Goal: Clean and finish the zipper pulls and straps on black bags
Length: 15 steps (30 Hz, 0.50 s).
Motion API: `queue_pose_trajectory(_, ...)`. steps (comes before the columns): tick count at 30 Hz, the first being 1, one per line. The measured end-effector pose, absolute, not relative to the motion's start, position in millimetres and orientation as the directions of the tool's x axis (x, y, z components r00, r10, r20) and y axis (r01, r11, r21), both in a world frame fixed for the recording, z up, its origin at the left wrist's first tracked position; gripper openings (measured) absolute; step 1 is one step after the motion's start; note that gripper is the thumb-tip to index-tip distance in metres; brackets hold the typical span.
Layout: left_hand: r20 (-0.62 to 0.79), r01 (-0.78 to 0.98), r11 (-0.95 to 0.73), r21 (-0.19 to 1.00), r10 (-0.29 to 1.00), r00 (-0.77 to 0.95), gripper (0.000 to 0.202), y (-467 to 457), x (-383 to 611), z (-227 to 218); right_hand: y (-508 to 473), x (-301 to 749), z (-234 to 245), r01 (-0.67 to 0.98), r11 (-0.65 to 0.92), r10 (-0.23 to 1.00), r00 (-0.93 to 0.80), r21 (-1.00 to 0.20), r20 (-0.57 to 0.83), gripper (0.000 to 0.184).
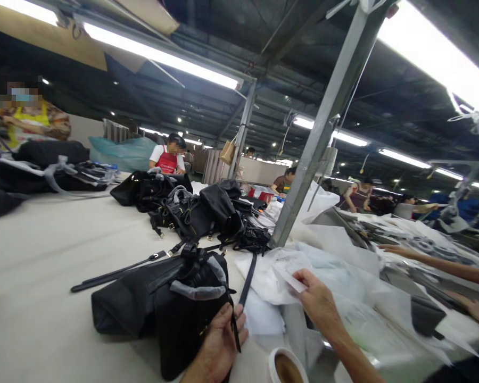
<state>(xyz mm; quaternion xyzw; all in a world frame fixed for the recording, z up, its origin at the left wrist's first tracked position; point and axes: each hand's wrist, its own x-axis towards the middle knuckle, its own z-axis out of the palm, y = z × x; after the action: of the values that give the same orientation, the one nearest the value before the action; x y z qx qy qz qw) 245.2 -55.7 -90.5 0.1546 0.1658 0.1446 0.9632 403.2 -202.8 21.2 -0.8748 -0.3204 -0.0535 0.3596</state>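
Observation:
A black handbag [127, 303] lies on the pale table in front of me, its handle [199, 290] wrapped in clear film. At the bag's right side, my left hand [221, 340] is closed round a narrow black strap [235, 324]. My right hand [317, 303] pinches a small white sheet of paper [290, 280] between thumb and fingers, above crumpled clear plastic bags [279, 266]. Near my wrists stands a white tub [288, 367] with something brown inside. A loose black strap [115, 274] stretches along the far side of the bag.
More black bags [183, 213] are heaped farther back on the table [43, 255]. A metal post [311, 143] rises beyond the plastic. Another person's forearms [443, 263] reach in from the right over white and grey sheets. Several people work in the background.

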Motion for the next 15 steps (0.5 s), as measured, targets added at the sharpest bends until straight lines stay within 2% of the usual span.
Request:
queue_pose_trajectory(2, -0.250, -0.239, 0.873, 0.425, 0.367, 0.896, 0.023, -57, 238, -87, -207, 396, 33, 0.561, -0.458, 0.539, 0.792, -0.690, 0.286, 0.026)
queue_pose_trajectory(4, -0.198, -0.264, 0.783, 0.564, 0.438, 0.877, 0.028, -57, 227, -84, -210, 382, 31, 0.471, -0.332, 0.624, 0.760, -0.817, 0.184, 0.040)
queue_pose_trajectory(6, -0.150, -0.281, 0.670, 0.687, 0.509, 0.847, 0.035, -55, 211, -81, -209, 365, 19, 0.350, -0.245, 0.722, 0.689, -0.904, 0.071, 0.041)
queue_pose_trajectory(8, -0.124, -0.277, 0.567, 0.775, 0.567, 0.814, 0.040, -52, 191, -77, -206, 347, 0, 0.276, -0.234, 0.787, 0.617, -0.932, -0.015, 0.031)
queue_pose_trajectory(10, -0.086, -0.260, 0.449, 0.855, 0.616, 0.783, 0.043, -51, 169, -68, -200, 327, -16, 0.235, -0.238, 0.821, 0.567, -0.942, -0.066, 0.030)
queue_pose_trajectory(15, -0.028, -0.213, 0.270, 0.939, 0.675, 0.737, 0.043, -58, 133, -36, -179, 277, -32, 0.145, -0.196, 0.869, 0.483, -0.970, -0.103, 0.046)
